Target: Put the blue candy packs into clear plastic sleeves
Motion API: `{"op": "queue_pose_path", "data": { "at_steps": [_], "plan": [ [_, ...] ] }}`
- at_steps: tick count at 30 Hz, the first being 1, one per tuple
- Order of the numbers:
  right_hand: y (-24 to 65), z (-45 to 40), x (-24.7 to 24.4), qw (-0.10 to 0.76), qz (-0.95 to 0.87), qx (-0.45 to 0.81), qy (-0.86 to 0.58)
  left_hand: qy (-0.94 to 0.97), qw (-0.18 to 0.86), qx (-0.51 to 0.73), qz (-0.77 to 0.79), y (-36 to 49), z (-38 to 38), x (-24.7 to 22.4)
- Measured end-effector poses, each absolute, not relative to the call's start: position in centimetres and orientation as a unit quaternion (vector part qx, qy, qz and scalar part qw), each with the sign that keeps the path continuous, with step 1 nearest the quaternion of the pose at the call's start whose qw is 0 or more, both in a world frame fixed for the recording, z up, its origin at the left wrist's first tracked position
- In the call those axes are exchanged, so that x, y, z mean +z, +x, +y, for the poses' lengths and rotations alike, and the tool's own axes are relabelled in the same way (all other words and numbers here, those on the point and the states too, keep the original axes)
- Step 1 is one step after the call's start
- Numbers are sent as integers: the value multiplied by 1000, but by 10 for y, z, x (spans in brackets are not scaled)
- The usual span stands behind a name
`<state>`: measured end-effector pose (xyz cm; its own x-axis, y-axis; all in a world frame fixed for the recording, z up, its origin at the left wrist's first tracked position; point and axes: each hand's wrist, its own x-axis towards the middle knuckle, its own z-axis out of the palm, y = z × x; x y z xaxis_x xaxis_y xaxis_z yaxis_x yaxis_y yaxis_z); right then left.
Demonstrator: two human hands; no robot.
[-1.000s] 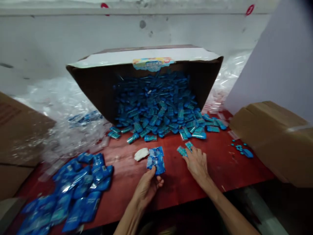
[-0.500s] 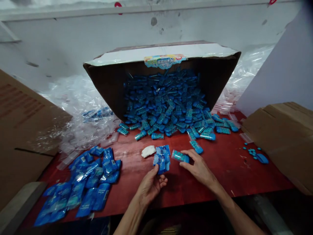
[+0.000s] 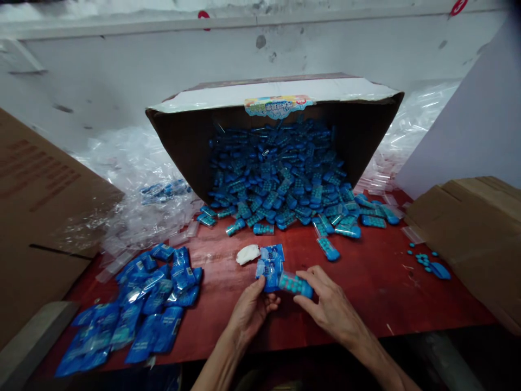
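Container (image 3: 293,284) pinched by thumb and fingers of half-closed right hand (image 3: 329,304), beside blue packaging (image 3: 270,271) gripped in loosely curled left hand (image 3: 253,307).

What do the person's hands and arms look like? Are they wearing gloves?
No gloves: the left hand and right hand are bare, with slim fingers. The forearms are slender and bare too, with no sleeves where they show. I can't see any ring, watch or bracelet.

2 hands (image 3: 253,307) (image 3: 331,307); 1 held cntnr (image 3: 296,285); 3 ctns (image 3: 285,87) (image 3: 40,206) (image 3: 468,222); 1 wht wad (image 3: 248,254); piled cntnrs (image 3: 277,182): dozens.
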<state>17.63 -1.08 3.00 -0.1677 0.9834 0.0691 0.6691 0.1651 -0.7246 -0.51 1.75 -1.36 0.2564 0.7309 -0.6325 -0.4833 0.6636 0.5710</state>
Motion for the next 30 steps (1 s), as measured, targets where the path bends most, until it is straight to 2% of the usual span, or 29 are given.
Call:
{"op": "queue_pose_path", "data": {
  "at_steps": [6,12,17,30],
  "plan": [
    [178,-9,38,257,-711,323,-570,214,780,393,437,-11,20,-7],
    [176,-11,34,235,-739,291,-561,191,769,392,467,-12,22,-10],
    [177,-10,32,242,-761,253,-546,180,777,376,472,-12,22,-15],
    [178,-6,30,256,-766,264,-526,256,717,437,478,-15,28,-13]
  ]
}}
